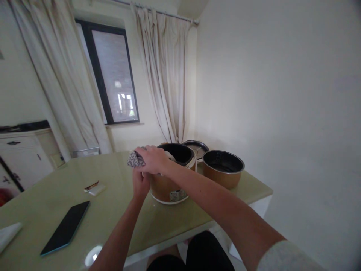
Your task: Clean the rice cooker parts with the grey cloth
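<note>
A rice cooker body (166, 188), golden-brown with a white base and a dark open inside, stands upright on the table before me. My right hand (153, 160) reaches across to its upper left rim, fingers closed over a grey patterned cloth (135, 159). Just below, my left hand (141, 183) is against the cooker's left side; its fingers are mostly hidden by the right hand and the cooker. To the right sits the inner pot (222, 177), brown outside and black inside. Behind both, a round lid (196, 147) is partly covered.
The pale green table (113, 218) ends at a corner on the right, close to the white wall. A dark tablet (66, 227) and a small white packet (96, 189) lie on the left. A white object (9, 233) rests at the far left edge.
</note>
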Demonstrator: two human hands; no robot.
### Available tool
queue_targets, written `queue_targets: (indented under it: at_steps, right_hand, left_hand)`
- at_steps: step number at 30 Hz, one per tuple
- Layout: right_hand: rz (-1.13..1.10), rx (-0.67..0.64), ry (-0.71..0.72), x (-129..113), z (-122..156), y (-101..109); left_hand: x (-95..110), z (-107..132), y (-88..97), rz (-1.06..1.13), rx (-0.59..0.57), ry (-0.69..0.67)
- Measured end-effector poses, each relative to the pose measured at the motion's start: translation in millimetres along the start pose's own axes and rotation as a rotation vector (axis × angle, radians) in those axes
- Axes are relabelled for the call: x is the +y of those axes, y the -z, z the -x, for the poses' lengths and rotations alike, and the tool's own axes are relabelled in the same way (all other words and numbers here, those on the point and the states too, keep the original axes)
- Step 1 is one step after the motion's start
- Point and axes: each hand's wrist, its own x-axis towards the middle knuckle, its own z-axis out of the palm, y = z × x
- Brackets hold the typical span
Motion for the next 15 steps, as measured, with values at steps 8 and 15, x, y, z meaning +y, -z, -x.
queue_targets:
  at_steps: [8, 15]
  right_hand:
    - [-0.06, -0.069, -0.124, 38, -49, -28]
    - [-0.005, -0.135, -0.299, 76, -78, -48]
  left_hand:
    - [25, 3, -10.3, -0.044, 0.082, 0.038]
    - [25, 1, -0.7, -0.066, 0.041, -0.107]
